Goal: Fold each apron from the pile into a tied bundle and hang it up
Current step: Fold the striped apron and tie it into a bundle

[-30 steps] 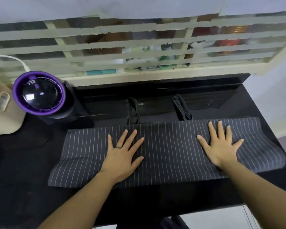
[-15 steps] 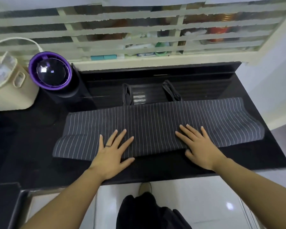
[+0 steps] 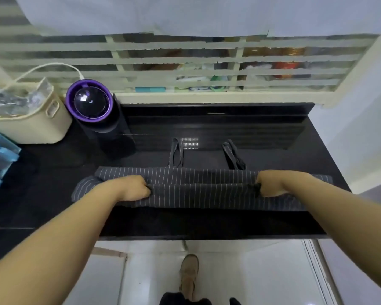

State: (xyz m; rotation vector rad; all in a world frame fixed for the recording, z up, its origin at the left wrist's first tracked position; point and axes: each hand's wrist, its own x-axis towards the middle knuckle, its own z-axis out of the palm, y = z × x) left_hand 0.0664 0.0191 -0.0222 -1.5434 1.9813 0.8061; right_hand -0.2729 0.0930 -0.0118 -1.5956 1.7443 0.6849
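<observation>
The striped apron (image 3: pixel 196 191) is laid lengthwise across the black desk (image 3: pixel 53 205), with its straps (image 3: pixel 175 155) trailing toward the far side, probably so that it can be narrowed into a band for bundling. Its near fold is gripped by the left hand (image 3: pixel 134 188) toward the left end and by the right hand (image 3: pixel 271 182) toward the right, fingers curled round the cloth, apparently so the fold is carried over evenly. Half a second ago both hands were pressed flat, fingers spread, on a wider band; the cloth is now doubled and narrower.
</observation>
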